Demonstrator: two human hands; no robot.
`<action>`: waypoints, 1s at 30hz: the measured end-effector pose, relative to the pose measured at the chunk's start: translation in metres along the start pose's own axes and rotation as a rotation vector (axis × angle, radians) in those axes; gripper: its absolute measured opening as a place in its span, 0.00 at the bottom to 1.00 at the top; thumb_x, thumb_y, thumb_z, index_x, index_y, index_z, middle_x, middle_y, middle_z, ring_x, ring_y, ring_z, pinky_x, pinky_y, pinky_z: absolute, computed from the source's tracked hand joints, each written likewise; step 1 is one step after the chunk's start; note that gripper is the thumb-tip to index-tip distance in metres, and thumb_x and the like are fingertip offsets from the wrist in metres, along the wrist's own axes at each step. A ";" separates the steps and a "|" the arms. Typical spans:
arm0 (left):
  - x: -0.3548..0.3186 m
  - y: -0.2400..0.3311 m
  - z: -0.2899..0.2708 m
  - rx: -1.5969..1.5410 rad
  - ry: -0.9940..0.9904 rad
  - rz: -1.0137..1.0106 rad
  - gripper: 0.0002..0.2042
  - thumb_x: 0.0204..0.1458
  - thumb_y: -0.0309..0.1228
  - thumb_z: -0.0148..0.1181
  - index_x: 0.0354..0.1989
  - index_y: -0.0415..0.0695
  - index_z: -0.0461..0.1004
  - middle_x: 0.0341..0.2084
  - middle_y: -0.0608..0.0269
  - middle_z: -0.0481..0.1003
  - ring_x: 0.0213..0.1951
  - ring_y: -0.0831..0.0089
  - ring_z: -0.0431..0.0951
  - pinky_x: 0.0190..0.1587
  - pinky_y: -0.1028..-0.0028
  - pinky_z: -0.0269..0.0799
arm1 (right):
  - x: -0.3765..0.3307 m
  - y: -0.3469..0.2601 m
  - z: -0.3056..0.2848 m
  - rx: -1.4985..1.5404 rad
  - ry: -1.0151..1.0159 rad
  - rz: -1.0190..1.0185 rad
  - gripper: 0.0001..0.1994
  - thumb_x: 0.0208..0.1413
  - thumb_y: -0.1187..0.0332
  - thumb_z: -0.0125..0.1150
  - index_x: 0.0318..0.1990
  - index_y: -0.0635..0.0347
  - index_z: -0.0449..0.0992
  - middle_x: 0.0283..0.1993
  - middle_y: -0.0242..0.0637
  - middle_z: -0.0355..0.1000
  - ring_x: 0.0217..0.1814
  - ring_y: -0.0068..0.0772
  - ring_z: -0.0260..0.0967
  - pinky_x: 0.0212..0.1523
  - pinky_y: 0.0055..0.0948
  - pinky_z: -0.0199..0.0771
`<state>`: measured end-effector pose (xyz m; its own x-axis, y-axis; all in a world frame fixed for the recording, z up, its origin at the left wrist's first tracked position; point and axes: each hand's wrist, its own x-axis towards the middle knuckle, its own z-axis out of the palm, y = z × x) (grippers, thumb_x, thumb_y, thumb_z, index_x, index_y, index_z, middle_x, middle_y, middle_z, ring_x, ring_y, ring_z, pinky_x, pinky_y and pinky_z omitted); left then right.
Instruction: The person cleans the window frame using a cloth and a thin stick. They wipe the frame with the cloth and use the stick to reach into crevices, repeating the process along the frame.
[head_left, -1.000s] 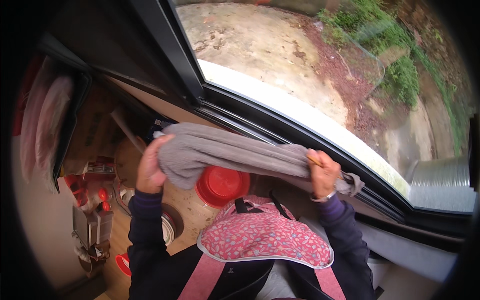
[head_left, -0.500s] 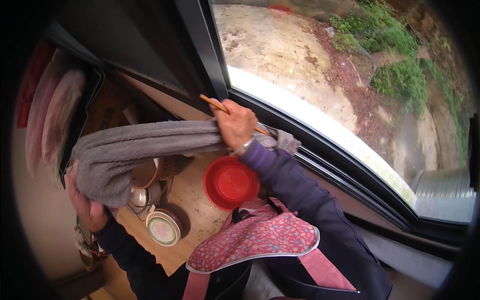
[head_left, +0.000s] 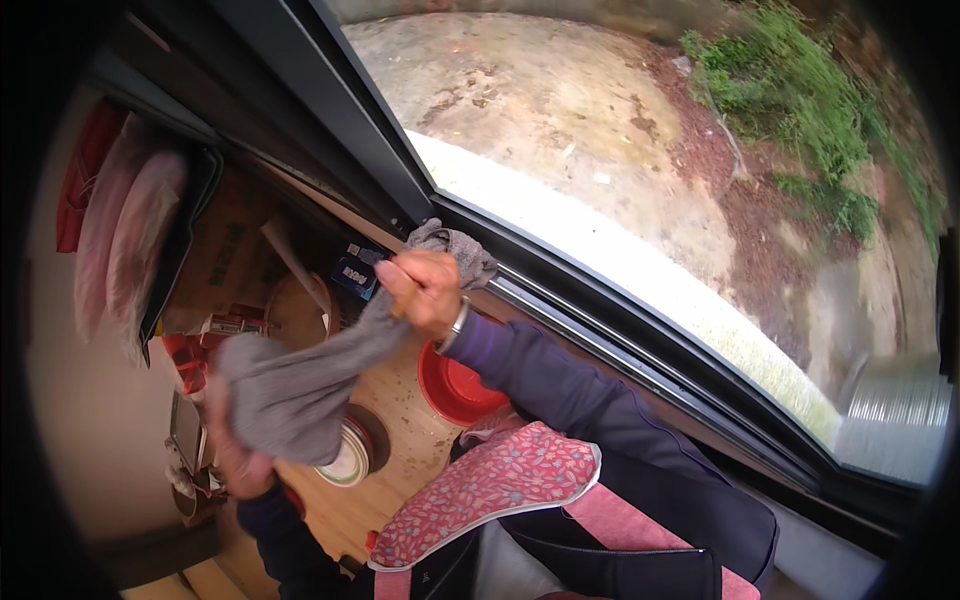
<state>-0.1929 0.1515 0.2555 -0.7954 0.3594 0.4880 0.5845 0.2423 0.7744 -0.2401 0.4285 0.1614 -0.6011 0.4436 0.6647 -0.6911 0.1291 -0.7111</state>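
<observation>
A grey plush cloth [head_left: 305,385] stretches between my two hands, sagging in the middle. My right hand [head_left: 425,292] is closed round its upper part, beside the window track [head_left: 540,300]. A bunched end of the cloth sticks out past that fist and lies against the dark window frame [head_left: 385,170]. Also in the right fist is a thin wooden stick [head_left: 404,300], mostly hidden by the fingers. My left hand [head_left: 232,440], smeared by motion, holds the cloth's wide lower end.
Below my right forearm stands a red plastic basin [head_left: 455,388] on the wooden surface [head_left: 395,425]. A white-lidded round tub [head_left: 347,458] is near the cloth's lower edge. A dark blue box [head_left: 355,272] stands by the window wall. Pink bags [head_left: 130,240] hang at the left.
My right hand has moved left and down along the window track with the cloth. My left hand has come lower and slightly right. The view has shifted, and the stick shows less.
</observation>
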 end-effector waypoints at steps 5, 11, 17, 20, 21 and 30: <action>0.033 -0.062 0.070 -0.381 -0.092 -0.782 0.22 0.44 0.26 0.62 0.50 0.37 0.65 0.44 0.60 0.70 0.49 0.70 0.69 0.51 0.72 0.65 | -0.026 -0.015 -0.032 -0.204 -0.094 -0.106 0.08 0.55 0.73 0.50 0.25 0.65 0.67 0.24 0.43 0.62 0.26 0.45 0.60 0.30 0.33 0.60; 0.056 -0.127 0.122 0.474 -0.196 -0.220 0.32 0.34 0.30 0.63 0.50 0.36 0.57 0.33 0.48 0.70 0.37 0.54 0.73 0.43 0.64 0.68 | -0.042 -0.053 -0.052 -0.416 -0.221 0.333 0.11 0.61 0.69 0.43 0.41 0.65 0.71 0.31 0.41 0.67 0.30 0.35 0.67 0.33 0.28 0.68; 0.070 -0.186 0.143 -0.022 -0.481 -0.500 0.32 0.38 0.38 0.71 0.51 0.35 0.65 0.39 0.52 0.74 0.40 0.66 0.75 0.44 0.72 0.69 | -0.090 -0.002 -0.030 0.402 0.144 0.586 0.18 0.65 0.62 0.37 0.50 0.68 0.67 0.38 0.42 0.71 0.37 0.27 0.71 0.42 0.25 0.70; 0.075 -0.165 0.165 0.039 -0.572 -0.441 0.19 0.43 0.35 0.65 0.40 0.33 0.74 0.34 0.57 0.77 0.36 0.73 0.75 0.41 0.75 0.69 | -0.092 -0.016 -0.040 0.466 0.174 0.541 0.19 0.65 0.61 0.37 0.51 0.69 0.66 0.41 0.45 0.71 0.39 0.31 0.71 0.45 0.27 0.70; 0.070 -0.172 0.165 0.057 -0.598 -0.404 0.19 0.43 0.35 0.64 0.38 0.32 0.74 0.32 0.57 0.77 0.34 0.74 0.75 0.40 0.76 0.68 | -0.094 -0.021 -0.040 0.471 0.163 0.521 0.20 0.65 0.60 0.37 0.51 0.69 0.65 0.42 0.46 0.71 0.41 0.32 0.71 0.47 0.29 0.69; 0.069 -0.045 0.145 -0.383 -0.783 -0.425 0.08 0.48 0.25 0.56 0.37 0.37 0.70 0.27 0.73 0.68 0.28 0.87 0.63 0.31 0.84 0.60 | -0.114 -0.114 -0.108 0.417 0.356 0.351 0.20 0.64 0.63 0.35 0.54 0.71 0.62 0.46 0.53 0.70 0.45 0.40 0.70 0.52 0.37 0.68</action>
<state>-0.2509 0.2955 0.1958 -0.5157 0.8413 -0.1620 0.0711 0.2304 0.9705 -0.0492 0.4588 0.1424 -0.6992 0.6730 0.2413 -0.6185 -0.4002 -0.6763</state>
